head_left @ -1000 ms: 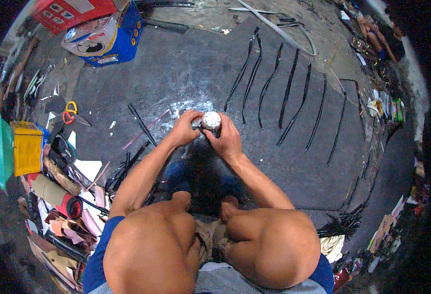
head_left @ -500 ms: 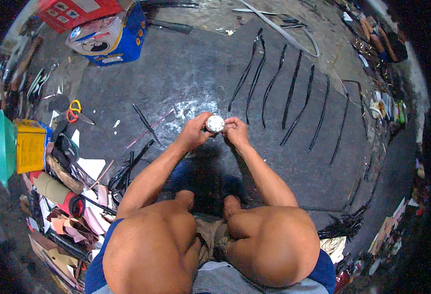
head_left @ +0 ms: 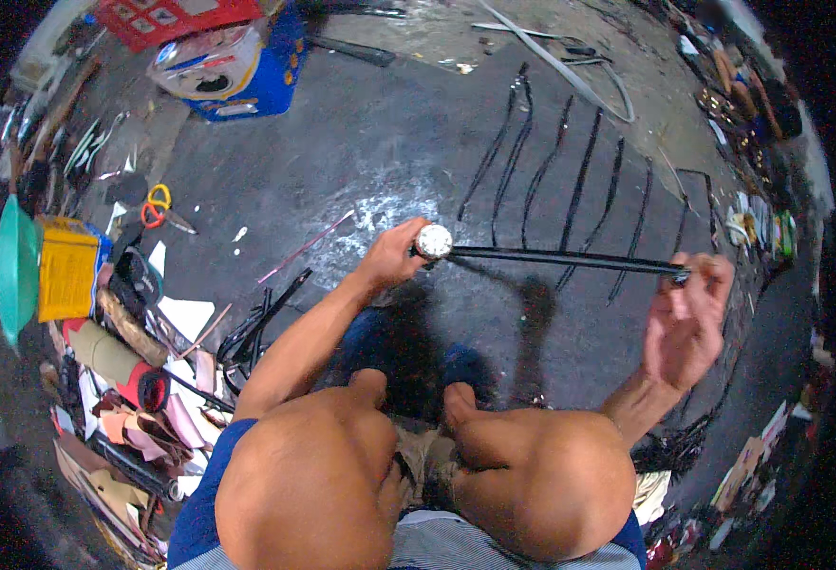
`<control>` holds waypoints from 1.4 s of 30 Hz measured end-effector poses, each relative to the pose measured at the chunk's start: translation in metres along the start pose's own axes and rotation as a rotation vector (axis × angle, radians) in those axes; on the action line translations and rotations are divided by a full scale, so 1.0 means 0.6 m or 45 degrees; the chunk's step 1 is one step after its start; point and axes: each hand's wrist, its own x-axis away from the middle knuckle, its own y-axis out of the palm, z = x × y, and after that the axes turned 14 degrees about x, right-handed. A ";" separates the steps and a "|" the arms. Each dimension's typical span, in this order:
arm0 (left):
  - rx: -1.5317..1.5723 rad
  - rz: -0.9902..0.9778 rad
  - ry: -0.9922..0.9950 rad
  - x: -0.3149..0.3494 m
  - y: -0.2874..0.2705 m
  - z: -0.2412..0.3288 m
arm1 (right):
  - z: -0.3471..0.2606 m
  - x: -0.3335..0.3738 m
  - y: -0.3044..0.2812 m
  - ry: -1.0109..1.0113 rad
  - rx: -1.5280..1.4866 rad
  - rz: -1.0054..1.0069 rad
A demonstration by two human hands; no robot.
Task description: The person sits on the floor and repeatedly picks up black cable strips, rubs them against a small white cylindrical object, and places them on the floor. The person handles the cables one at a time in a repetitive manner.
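My left hand (head_left: 397,255) is closed around a small cylindrical thing with a round, speckled white top (head_left: 433,241); its kind I cannot make out. From beside it a long black strip (head_left: 570,256) runs taut to the right, above the floor. Its far end is pinched in the fingers of my right hand (head_left: 685,328), which is slightly blurred and held out beyond my right knee. Beneath and behind the strip, several thin black strips (head_left: 584,180) lie in a spaced row on the dark sheet (head_left: 323,142).
Scissors (head_left: 155,206) with yellow and orange handles lie at left. Nearby are a yellow tin (head_left: 65,268), a green disc-like thing (head_left: 21,271) and scraps (head_left: 188,318). A blue box (head_left: 271,81) stands at the far left, a grey strap (head_left: 570,71) at the far right.
My right hand has moved far to the right from beside the white-topped thing, drawing the black strip out straight. A black piece left of my left hand is gone from the floor.
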 end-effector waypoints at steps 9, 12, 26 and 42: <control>-0.210 0.026 -0.103 0.034 -0.018 0.047 | -0.046 -0.238 -0.146 -0.134 0.533 0.607; -0.691 0.265 -0.315 0.110 -0.059 0.027 | -0.079 -0.303 -0.245 -0.214 0.661 0.746; -1.047 0.525 -0.620 0.295 -0.183 -0.002 | 0.182 -0.002 -0.482 0.344 1.315 1.583; -0.103 0.663 -0.153 0.070 -0.178 0.042 | 0.456 0.098 0.103 0.214 1.277 -0.181</control>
